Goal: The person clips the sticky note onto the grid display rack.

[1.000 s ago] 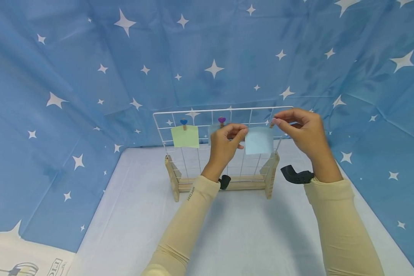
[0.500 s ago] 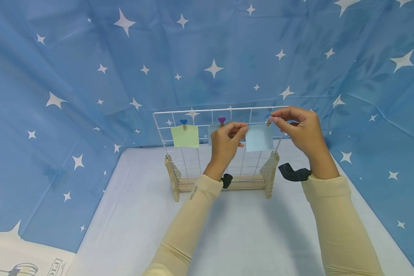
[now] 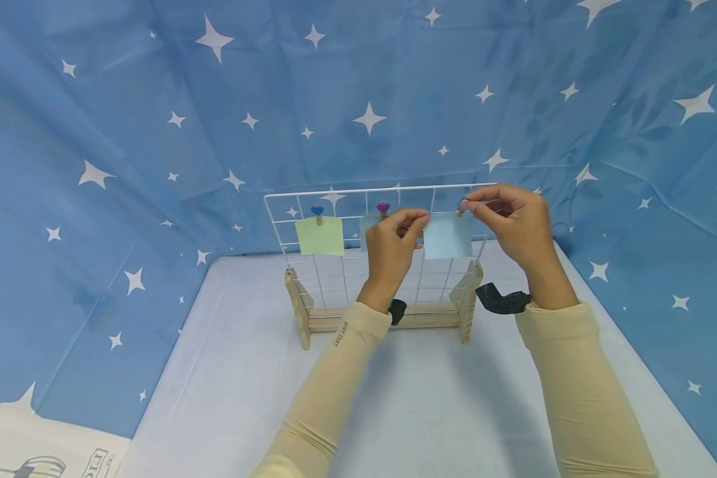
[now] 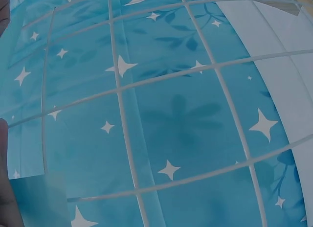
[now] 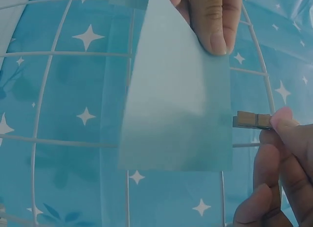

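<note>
My left hand [image 3: 392, 249] pinches the upper left corner of a light blue paper note [image 3: 447, 236] in front of the white wire grid [image 3: 358, 192]. Between thumb and forefinger, my right hand [image 3: 521, 226] grips a small wooden clothespin [image 3: 461, 210] at the note's upper right. In the right wrist view the clothespin [image 5: 252, 120] points its jaws at the note [image 5: 171, 100], close beside its edge. Only a bit of my left hand [image 4: 6, 202] and a corner of the note [image 4: 39, 200] show in the left wrist view.
On the grid's left hangs a green note [image 3: 320, 237] under a blue heart clothespin [image 3: 317, 211]. Another blue note [image 3: 368, 224], under a purple heart clothespin [image 3: 384, 208], is partly hidden behind my left hand. Wooden feet [image 3: 299, 309] hold the grid on the white table [image 3: 245, 385].
My right hand has shifted left with the clothespin, towards the note's upper right corner. The note has risen slightly, while my left hand keeps its pinch.
</note>
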{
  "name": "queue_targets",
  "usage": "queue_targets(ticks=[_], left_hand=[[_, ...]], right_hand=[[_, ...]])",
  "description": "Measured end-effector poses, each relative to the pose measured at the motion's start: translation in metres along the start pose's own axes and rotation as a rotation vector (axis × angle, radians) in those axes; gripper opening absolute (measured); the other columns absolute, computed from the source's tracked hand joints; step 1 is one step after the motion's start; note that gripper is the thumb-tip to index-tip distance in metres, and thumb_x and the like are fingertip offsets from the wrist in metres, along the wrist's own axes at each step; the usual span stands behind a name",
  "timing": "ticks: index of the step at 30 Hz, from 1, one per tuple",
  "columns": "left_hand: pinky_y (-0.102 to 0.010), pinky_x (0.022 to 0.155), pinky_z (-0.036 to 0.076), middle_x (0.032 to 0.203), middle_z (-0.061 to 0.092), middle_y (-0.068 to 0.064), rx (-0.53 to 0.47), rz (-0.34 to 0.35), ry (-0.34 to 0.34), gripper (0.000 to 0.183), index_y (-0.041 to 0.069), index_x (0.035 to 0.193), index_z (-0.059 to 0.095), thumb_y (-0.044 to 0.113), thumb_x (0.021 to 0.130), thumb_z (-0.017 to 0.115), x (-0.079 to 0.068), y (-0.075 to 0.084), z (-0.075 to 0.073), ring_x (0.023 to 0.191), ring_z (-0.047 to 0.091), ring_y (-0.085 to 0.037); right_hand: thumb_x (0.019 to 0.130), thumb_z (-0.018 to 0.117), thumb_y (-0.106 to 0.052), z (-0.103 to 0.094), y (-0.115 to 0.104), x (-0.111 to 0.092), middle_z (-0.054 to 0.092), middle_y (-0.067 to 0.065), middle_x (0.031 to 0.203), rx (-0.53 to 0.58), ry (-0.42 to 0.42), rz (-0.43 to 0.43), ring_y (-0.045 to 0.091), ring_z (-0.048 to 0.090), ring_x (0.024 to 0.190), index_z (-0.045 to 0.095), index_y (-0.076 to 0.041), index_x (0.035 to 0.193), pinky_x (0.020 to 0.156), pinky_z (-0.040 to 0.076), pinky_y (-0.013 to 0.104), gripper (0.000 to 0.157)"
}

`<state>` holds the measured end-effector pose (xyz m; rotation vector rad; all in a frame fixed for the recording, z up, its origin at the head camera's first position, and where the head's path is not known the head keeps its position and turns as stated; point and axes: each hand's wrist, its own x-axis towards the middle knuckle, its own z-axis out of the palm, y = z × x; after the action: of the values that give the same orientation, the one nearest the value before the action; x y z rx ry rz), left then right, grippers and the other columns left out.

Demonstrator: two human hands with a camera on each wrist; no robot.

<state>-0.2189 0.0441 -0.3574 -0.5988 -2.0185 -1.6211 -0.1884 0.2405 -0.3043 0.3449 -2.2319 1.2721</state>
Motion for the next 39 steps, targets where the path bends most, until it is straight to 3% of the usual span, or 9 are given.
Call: queue_targets(ticks=[3, 11, 19, 26, 35, 39], left_hand=[[-0.018, 0.068, 0.061, 0.09, 0.079, -0.014, 0.022, 0.007, 0.014, 0.015, -0.001, 0.108, 0.082, 0.012, 0.103, 0.075, 0.0, 0.001, 0.001, 0.074, 0.076, -0.022], [-0.016, 0.067, 0.06, 0.09, 0.079, -0.014, 0.045, -0.004, 0.038, 0.016, 0.0, 0.108, 0.082, 0.014, 0.103, 0.075, 0.0, 0.003, 0.006, 0.076, 0.077, -0.023], [-0.017, 0.067, 0.06, 0.097, 0.081, -0.015, 0.016, -0.009, 0.051, 0.017, -0.002, 0.108, 0.081, 0.013, 0.104, 0.074, -0.002, 0.002, 0.007, 0.082, 0.079, -0.031], [-0.017, 0.067, 0.06, 0.097, 0.081, -0.014, 0.034, -0.011, 0.06, 0.017, -0.001, 0.108, 0.081, 0.014, 0.104, 0.075, -0.003, 0.002, 0.008, 0.08, 0.078, -0.025], [-0.016, 0.068, 0.06, 0.097, 0.081, -0.013, 0.034, -0.006, 0.059, 0.017, -0.001, 0.108, 0.08, 0.014, 0.104, 0.074, -0.003, 0.0, 0.01, 0.083, 0.079, -0.028], [-0.016, 0.068, 0.06, 0.097, 0.081, -0.014, 0.04, 0.006, 0.058, 0.018, -0.002, 0.109, 0.08, 0.015, 0.105, 0.073, -0.003, -0.002, 0.01, 0.083, 0.078, -0.029]], right_hand=[[0.1, 0.078, -0.006, 0.003, 0.0, 0.001, 0.076, -0.012, 0.098, -0.007, 0.005, -0.015, -0.004, 0.065, 0.076, 0.081, 0.003, 0.11, 0.071, 0.049, 0.014, 0.013], [0.1, 0.079, -0.008, 0.009, -0.004, 0.002, 0.078, 0.022, 0.107, -0.076, 0.008, -0.037, -0.009, 0.056, 0.058, 0.082, 0.002, 0.109, 0.051, 0.037, 0.016, 0.014], [0.1, 0.08, -0.007, 0.015, -0.008, 0.002, 0.08, 0.023, 0.105, -0.14, 0.026, -0.09, -0.008, 0.049, 0.047, 0.083, 0.002, 0.107, 0.043, 0.029, 0.016, 0.012], [0.101, 0.076, -0.001, 0.02, -0.009, 0.002, 0.081, 0.02, 0.102, -0.148, 0.011, -0.141, -0.009, 0.049, 0.044, 0.084, 0.001, 0.106, 0.041, 0.029, 0.017, 0.009], [0.102, 0.076, -0.006, 0.023, -0.011, 0.001, 0.08, 0.021, 0.102, -0.208, -0.007, -0.105, -0.011, 0.043, 0.041, 0.083, 0.001, 0.111, 0.04, 0.026, 0.019, 0.013], [0.101, 0.077, -0.006, 0.025, -0.014, 0.001, 0.081, 0.021, 0.105, -0.268, 0.009, -0.129, 0.004, 0.054, 0.042, 0.083, 0.001, 0.114, 0.041, 0.028, 0.018, 0.015]])
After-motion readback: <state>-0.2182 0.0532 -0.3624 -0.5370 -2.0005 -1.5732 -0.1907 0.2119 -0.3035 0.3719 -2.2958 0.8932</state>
